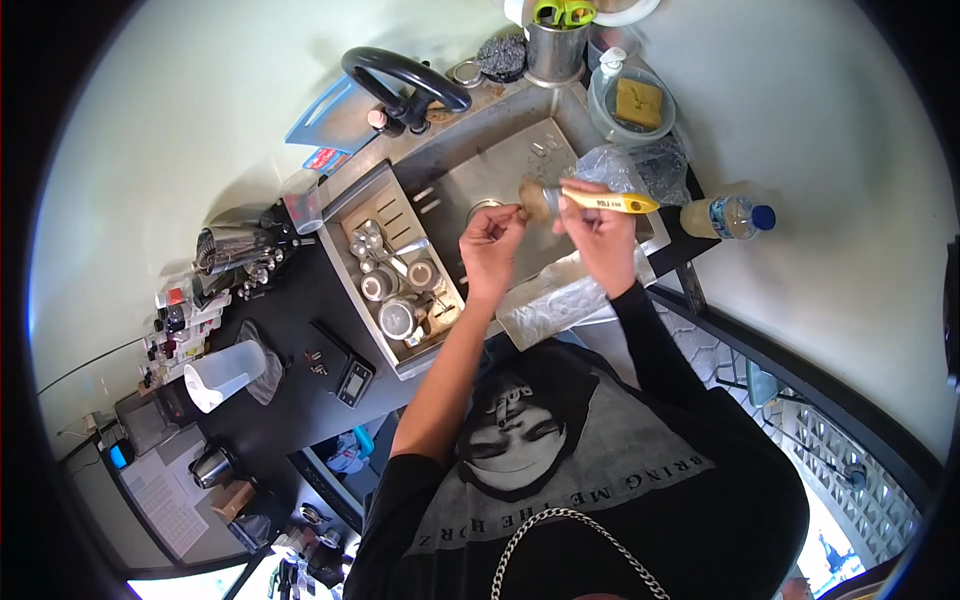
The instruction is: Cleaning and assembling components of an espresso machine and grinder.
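Note:
Over the stainless steel sink (pixel 480 169), my right hand (pixel 598 234) grips a paintbrush (pixel 611 201) by its yellow handle, bristles pointing left. My left hand (pixel 493 244) is just left of the bristles, thumb and fingertips pinched together; whether a small part is between them cannot be told. The bristle end looks blurred. Below the hands, a crumpled silvery sheet (pixel 551 300) lies along the sink's near edge. Left of my left hand, a drying tray (pixel 362 300) set in the sink holds metal spoons, jars and lidded containers.
A black faucet (pixel 409 90) rises behind the sink. A sponge (pixel 638 103) rests on a tub at the back right, near clear plastic wrap (pixel 611 169) and a capped bottle (pixel 724 217). On the left counter are a digital scale (pixel 352 380) and a white pitcher (pixel 225 373).

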`<state>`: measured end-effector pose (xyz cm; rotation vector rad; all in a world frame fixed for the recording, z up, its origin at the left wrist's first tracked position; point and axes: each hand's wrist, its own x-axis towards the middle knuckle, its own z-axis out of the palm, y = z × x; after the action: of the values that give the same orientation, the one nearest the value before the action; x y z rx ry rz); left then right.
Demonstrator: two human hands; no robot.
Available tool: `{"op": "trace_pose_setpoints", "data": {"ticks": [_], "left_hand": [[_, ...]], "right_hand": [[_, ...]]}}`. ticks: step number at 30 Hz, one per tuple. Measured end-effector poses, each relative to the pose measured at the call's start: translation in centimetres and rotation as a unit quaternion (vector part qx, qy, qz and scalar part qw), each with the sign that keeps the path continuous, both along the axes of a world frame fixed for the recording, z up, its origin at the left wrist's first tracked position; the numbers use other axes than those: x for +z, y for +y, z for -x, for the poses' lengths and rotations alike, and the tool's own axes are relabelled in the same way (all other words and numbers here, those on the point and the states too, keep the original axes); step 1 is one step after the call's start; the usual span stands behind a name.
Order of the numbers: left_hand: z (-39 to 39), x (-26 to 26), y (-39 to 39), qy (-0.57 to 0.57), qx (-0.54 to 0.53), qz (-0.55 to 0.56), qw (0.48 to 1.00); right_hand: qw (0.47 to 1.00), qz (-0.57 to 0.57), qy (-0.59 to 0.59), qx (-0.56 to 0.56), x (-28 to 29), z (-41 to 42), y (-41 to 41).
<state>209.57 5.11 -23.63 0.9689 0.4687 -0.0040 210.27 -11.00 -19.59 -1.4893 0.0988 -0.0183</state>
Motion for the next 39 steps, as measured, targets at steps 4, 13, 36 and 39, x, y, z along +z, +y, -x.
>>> {"op": "trace_pose_setpoints", "data": {"ticks": [4,13,36,39], "left_hand": [[-0.3,1.2,2.0,-0.215,-0.157,-0.457,0.849],[-0.6,3.4,2.3,-0.196,-0.205,-0.51,0.812],[-1.7,2.1,0.0,0.085,-0.011,0.201,0.976],[-1.4,2.5,-0.5,0.068,-0.022,0.217,0.974]], "right_hand": [[0.96,0.104,-0.09,0.245,1.1,-3.5,-3.9],[0.911,0.286,-0.09,0.282,2.3,-4.5,-4.6],[0.998,-0.04,0.022,0.052,0.6,-0.9,0.7],[0.999,-0.005,-0.032,0.002,0.6,-1.8,0.9]]}}
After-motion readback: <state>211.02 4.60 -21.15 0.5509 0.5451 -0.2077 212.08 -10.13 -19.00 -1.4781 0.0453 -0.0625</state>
